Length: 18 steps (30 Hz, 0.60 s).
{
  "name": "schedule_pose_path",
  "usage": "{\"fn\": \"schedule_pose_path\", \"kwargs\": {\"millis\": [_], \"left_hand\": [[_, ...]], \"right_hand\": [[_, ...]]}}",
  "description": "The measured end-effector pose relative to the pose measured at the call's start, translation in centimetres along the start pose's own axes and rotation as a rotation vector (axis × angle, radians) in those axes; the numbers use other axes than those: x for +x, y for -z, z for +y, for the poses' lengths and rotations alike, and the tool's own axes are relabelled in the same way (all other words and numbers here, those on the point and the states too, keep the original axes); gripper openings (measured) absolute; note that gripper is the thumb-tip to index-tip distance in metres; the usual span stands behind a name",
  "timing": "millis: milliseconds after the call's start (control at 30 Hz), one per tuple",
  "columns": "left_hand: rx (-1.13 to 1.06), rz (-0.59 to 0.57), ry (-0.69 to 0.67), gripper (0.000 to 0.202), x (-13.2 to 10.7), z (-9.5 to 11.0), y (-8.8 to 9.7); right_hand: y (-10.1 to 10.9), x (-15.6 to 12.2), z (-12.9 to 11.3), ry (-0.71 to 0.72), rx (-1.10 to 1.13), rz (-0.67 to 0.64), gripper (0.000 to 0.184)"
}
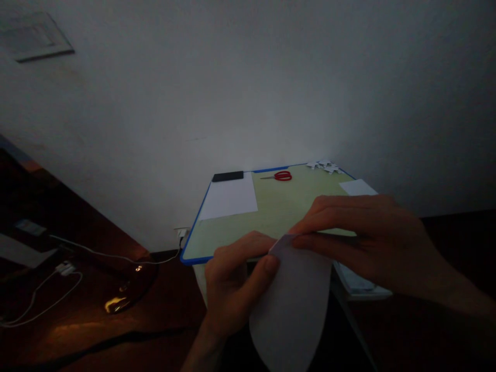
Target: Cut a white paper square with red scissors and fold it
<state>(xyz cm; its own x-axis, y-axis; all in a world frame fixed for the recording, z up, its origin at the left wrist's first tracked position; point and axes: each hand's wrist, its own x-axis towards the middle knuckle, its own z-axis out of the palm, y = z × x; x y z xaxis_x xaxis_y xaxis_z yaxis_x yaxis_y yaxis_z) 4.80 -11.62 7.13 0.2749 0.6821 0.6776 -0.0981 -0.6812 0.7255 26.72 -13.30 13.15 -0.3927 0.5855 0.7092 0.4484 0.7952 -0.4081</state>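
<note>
Both my hands hold a white sheet of paper (292, 305) in the air in front of a small table. My left hand (234, 281) pinches the sheet's upper edge with the thumb on top. My right hand (368, 235) comes in from the right, its fingers pressed together on the same top edge. The paper hangs down in a rounded, curled shape toward me. Behind the hands lies a pale green board with a blue rim (196, 227) on the table.
On the board lie a white sheet (229, 199), a black flat object (228, 176), red scissors (282, 176), paper cut-outs (324, 166) and another white sheet (357, 187). A white wall stands behind. Left, a dark wooden surface holds white cables (46, 289).
</note>
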Motion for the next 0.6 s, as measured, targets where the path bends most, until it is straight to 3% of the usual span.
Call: {"fn": "schedule_pose_path", "kwargs": {"millis": [167,500,600], "left_hand": [[0.031,-0.009,-0.05,0.012,0.11,-0.16,0.26],[0.096,0.064,-0.02,0.008,0.05,0.23,0.11],[0.159,0.135,0.026,0.008,0.06,0.07,0.13]], "right_hand": [[0.03,0.0,-0.14,-0.022,0.003,-0.014,0.008],[0.11,0.17,-0.17,-0.003,0.008,-0.035,0.009],[-0.03,0.09,-0.03,0.005,-0.021,-0.025,0.008]]}}
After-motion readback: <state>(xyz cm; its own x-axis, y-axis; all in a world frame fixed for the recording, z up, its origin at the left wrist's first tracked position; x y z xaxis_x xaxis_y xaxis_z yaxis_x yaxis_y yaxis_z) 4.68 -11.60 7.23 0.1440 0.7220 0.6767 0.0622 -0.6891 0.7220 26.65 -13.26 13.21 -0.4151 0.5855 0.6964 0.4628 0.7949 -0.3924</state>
